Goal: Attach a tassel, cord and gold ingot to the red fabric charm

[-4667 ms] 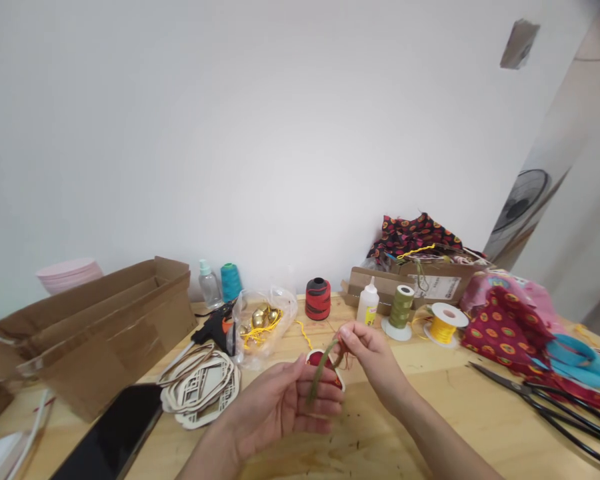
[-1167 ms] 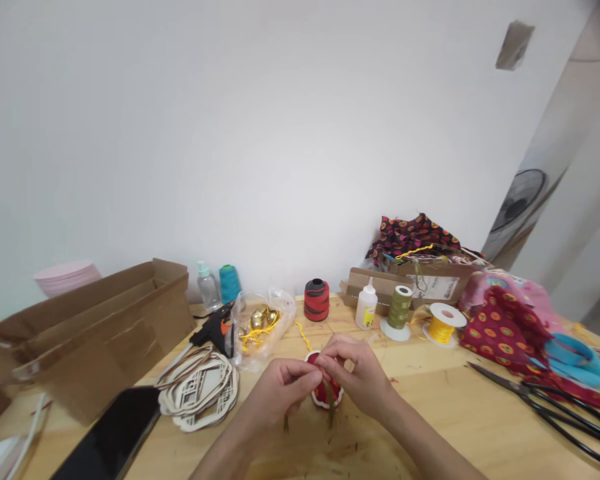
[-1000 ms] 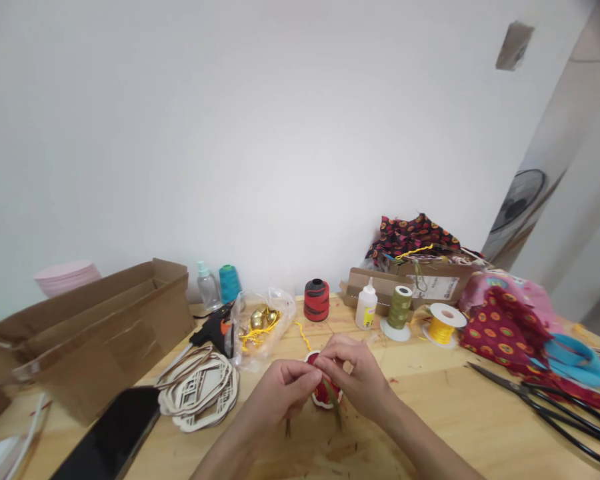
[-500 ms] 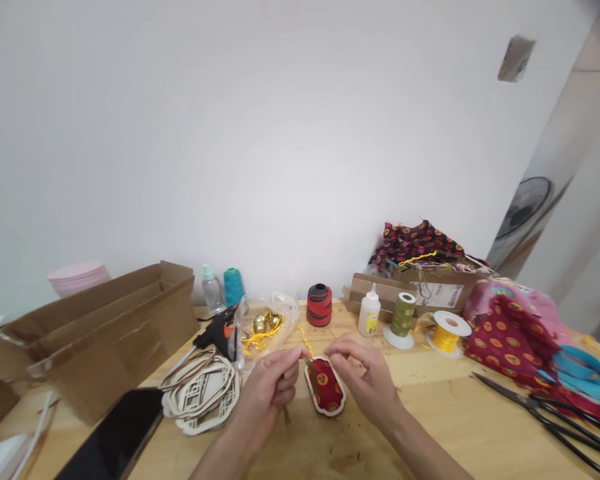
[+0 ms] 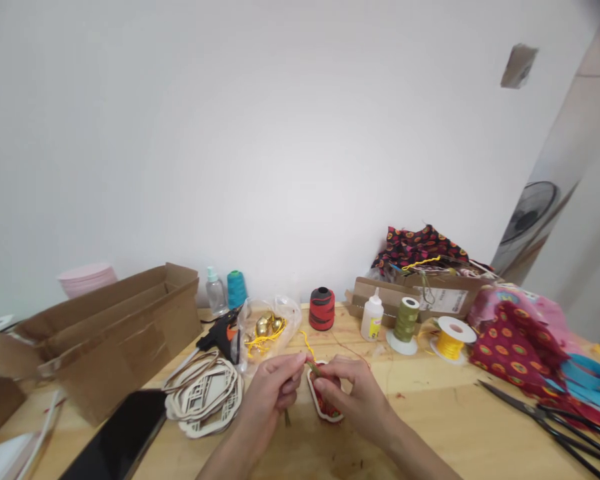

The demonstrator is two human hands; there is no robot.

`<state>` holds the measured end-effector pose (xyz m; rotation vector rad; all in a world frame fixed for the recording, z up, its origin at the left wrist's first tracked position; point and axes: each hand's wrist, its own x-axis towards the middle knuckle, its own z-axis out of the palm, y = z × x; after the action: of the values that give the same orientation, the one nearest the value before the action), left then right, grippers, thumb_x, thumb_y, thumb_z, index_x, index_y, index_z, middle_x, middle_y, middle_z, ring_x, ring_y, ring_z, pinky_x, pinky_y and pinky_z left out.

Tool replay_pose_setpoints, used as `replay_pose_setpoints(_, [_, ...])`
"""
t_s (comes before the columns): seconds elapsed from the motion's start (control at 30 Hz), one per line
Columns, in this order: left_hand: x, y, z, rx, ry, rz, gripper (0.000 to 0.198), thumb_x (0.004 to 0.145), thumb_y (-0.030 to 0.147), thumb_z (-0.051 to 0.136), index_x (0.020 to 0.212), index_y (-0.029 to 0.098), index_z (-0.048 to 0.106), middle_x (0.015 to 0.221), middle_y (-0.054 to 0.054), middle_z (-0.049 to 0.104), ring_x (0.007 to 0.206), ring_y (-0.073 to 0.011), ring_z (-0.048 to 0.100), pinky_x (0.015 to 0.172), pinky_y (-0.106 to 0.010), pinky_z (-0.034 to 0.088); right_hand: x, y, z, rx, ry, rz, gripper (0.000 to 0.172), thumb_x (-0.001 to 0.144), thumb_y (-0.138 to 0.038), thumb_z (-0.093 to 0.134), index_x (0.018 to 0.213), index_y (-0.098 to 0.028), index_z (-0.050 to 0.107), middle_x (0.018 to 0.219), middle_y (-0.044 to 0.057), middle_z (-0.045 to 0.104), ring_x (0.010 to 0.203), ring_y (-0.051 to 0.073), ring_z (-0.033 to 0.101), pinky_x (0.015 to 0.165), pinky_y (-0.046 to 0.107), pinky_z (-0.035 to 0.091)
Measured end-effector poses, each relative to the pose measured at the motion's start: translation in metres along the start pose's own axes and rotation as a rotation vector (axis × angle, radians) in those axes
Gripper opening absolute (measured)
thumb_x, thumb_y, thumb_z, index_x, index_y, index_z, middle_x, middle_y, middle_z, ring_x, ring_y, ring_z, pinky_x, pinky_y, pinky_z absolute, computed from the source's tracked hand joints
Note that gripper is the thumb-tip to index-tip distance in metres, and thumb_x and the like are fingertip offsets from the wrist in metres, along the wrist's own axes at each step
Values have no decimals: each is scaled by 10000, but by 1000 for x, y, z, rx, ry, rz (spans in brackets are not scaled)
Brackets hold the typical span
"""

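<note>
Pale wooden frames (image 5: 205, 399) lie in a pile on the left. The left hand (image 5: 273, 390) is curled up, its thumb and finger pinching a green cord (image 5: 313, 368). The cord is over a red cloth piece (image 5: 326, 405) with a white edge, on the table (image 5: 425, 413). The right hand (image 5: 355, 395), partly closed, pinches the cord too. Black scissors (image 5: 543, 413) lie far right.

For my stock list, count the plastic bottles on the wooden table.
2: a clear plastic bottle with a mint top, left of the teal thread cone, and a white plastic bottle with a yellow label, left of the olive spool. Others may be hidden.
</note>
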<state>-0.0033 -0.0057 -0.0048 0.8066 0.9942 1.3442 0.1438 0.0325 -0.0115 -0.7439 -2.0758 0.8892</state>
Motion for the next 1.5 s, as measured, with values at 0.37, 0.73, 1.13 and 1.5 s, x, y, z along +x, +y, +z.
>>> replay_pose_setpoints(0.37, [0,-1,-1,69,-16,-4,249,712,332,567,645,98,618,461,74,302,388,-19,233,362,-166,69,-3,-6,-8,900,-335,284,389,821,-410,411,879,-91,627,704,64,579,632,113,470,601,228,318])
replay_pose_setpoints(0.73, [2,1,-6,137,7,47,277,693,318,596,518,106,557,443,98,211,398,-28,115,366,-180,57,-6,2,-10,832,-420,393,349,732,-373,574,955,-106,610,667,32,555,521,62,380,516,206,238])
replay_pose_setpoints(1.13, [0,3,-3,-75,-17,-35,181,691,279,604,704,103,648,473,81,274,414,-24,190,351,-153,90,-6,1,-11,716,-410,300,349,746,-416,538,817,-94,652,499,-27,459,469,62,346,492,205,222])
replay_pose_setpoints(1.5, [-1,8,-1,-17,-16,-4,209,695,287,592,683,86,647,419,76,325,377,-15,177,345,-152,80,-7,1,-13,721,-425,283,337,752,-403,532,789,-93,660,498,-26,437,477,69,346,491,209,220])
